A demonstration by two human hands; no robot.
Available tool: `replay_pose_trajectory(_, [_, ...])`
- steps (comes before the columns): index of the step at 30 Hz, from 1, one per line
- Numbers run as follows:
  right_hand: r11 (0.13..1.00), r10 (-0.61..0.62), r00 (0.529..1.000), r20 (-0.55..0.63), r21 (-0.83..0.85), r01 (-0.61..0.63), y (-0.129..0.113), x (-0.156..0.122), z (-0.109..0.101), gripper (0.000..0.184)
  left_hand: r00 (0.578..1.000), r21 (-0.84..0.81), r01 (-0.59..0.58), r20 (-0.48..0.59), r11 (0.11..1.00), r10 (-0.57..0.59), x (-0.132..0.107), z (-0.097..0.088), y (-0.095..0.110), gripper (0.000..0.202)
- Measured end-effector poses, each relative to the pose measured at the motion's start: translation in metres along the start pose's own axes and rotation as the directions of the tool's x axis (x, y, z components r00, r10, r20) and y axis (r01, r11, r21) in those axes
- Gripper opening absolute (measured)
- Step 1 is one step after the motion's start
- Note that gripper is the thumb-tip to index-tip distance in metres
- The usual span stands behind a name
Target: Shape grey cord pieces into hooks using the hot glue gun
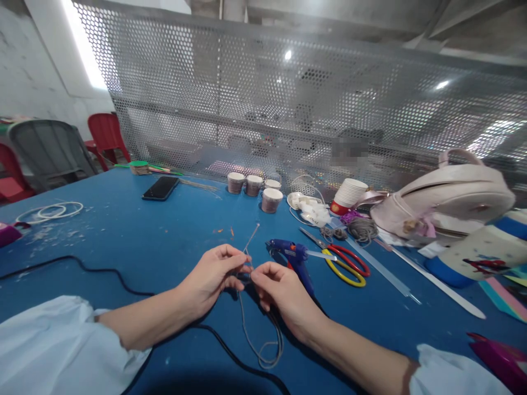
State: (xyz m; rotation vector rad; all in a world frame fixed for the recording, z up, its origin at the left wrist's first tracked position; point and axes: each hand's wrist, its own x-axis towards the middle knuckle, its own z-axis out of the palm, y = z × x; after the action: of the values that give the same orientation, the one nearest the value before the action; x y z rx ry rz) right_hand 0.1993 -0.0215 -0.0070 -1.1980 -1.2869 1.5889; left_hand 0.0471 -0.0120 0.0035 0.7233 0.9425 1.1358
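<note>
My left hand [214,274] is closed in a pinch on a thin, light stick or wire [252,235], whose pale tip points up and away from me. My right hand [284,291] meets it fingertip to fingertip, pinching grey yarn [242,315] close to the stick. From between the hands the yarn hangs down and loops on the blue table below. Fingers partly hide the spot where yarn and stick meet. Just beyond my right hand lies a blue hot glue gun [294,252] with a clear glue stick in its back.
Scissors [343,263] with red and yellow handles lie right of the glue gun. Farther back stand several small cups [272,200], stacked paper cups [349,193], grey yarn balls [362,227] and a pale bag [448,192]. A phone [160,188] rests at back left. A black cord [102,270] crosses the table.
</note>
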Motion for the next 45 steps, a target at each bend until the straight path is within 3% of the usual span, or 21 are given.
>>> replay_pose_trajectory(5, [0.965,-0.030,0.999,0.020,-0.260,0.034,-0.003,-0.004,0.000,0.023,0.998,-0.072,0.034,0.051,0.997,-0.031,-0.003,0.001,0.003,0.012])
replay_pose_trajectory(10, [0.916,-0.060,0.995,0.081,-0.392,0.087,-0.012,-0.014,-0.003,0.015,0.997,-0.067,0.067,0.053,0.995,-0.064,-0.003,-0.001,0.003,0.014])
replay_pose_trajectory(13, [0.831,-0.225,0.970,0.092,-0.501,0.240,-0.018,-0.027,-0.018,0.015,0.996,-0.070,0.082,0.050,0.994,-0.079,0.000,-0.002,0.004,0.013])
replay_pose_trajectory(15, [0.747,-0.357,0.932,0.064,-0.580,0.326,-0.021,-0.035,-0.036,0.025,0.995,-0.069,0.087,0.045,0.994,-0.084,0.002,-0.003,0.004,0.013])
replay_pose_trajectory(18, [0.697,-0.457,0.883,-0.109,-0.661,0.279,-0.021,-0.038,-0.063,0.036,0.995,-0.052,0.093,0.042,0.994,-0.091,0.003,-0.003,0.004,0.013])
replay_pose_trajectory(20, [0.737,-0.442,0.860,-0.254,-0.650,0.187,-0.019,-0.031,-0.074,0.028,0.995,-0.029,0.097,0.038,0.995,-0.096,0.003,-0.001,0.004,0.013])
replay_pose_trajectory(22, [0.796,-0.366,0.881,-0.301,-0.591,0.129,-0.017,-0.021,-0.078,0.025,0.994,-0.003,0.101,0.028,0.995,-0.101,0.003,0.001,0.003,0.013])
replay_pose_trajectory(24, [0.837,-0.293,0.926,-0.239,-0.532,0.128,-0.015,-0.009,-0.077,0.034,0.994,0.018,0.103,0.019,0.995,-0.103,0.002,0.002,0.002,0.012])
replay_pose_trajectory(27, [0.872,-0.251,0.958,-0.142,-0.462,0.160,-0.012,0.005,-0.074,0.032,0.994,0.038,0.104,0.023,0.994,-0.105,0.002,0.002,0.000,0.011])
replay_pose_trajectory(34, [0.904,-0.161,0.973,-0.164,-0.419,0.079,0.000,0.014,-0.079,0.022,0.990,0.093,0.133,0.035,0.987,-0.137,0.005,0.003,-0.002,0.011])
replay_pose_trajectory(39, [0.822,-0.228,0.962,-0.150,-0.560,0.107,-0.008,0.002,-0.077,0.013,0.993,0.102,0.116,0.020,0.988,-0.119,0.005,0.004,-0.001,0.011])
replay_pose_trajectory(45, [0.733,-0.134,0.984,-0.116,-0.680,0.020,-0.015,-0.020,-0.072,0.036,0.993,0.086,0.115,0.027,0.990,-0.118,0.004,0.002,-0.001,0.012])
